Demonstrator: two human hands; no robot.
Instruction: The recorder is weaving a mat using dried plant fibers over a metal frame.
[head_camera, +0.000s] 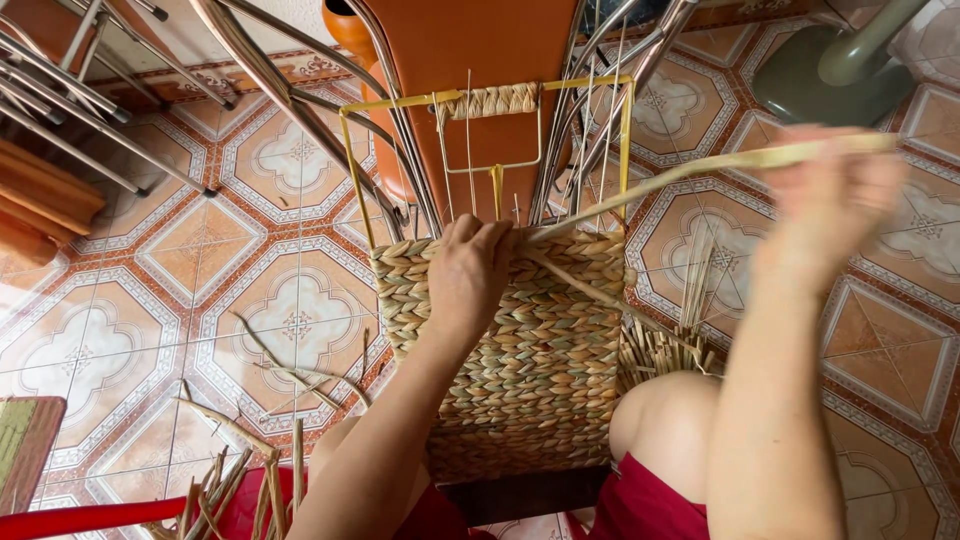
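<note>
At the far left, loose dried straw stalks (215, 485) lie on the patterned tile floor (150, 280) beside the person's knee, well apart from both hands. Moving right, the left hand (468, 275) rests on the top edge of the woven basket (540, 350), its fingers (480, 232) curled down over the last braided row and pressing it where the free strand leaves the weave. The basket stands between the person's knees, its braided wall reaching partway up a yellow wire frame (625, 150), whose upper bars remain bare except for a short wrapped section at the top. From the left hand, the long straw strand (700, 165) runs up and to the right, its long axis slanting across the frame to the right hand (830, 200). That hand is raised and blurred; its fingers appear clenched on the strand, drawing it taut. The left hand is nearer the weave. A bundle of spare straw (660, 350) sits just beside the basket's right wall. What lies inside the basket is hidden.
</note>
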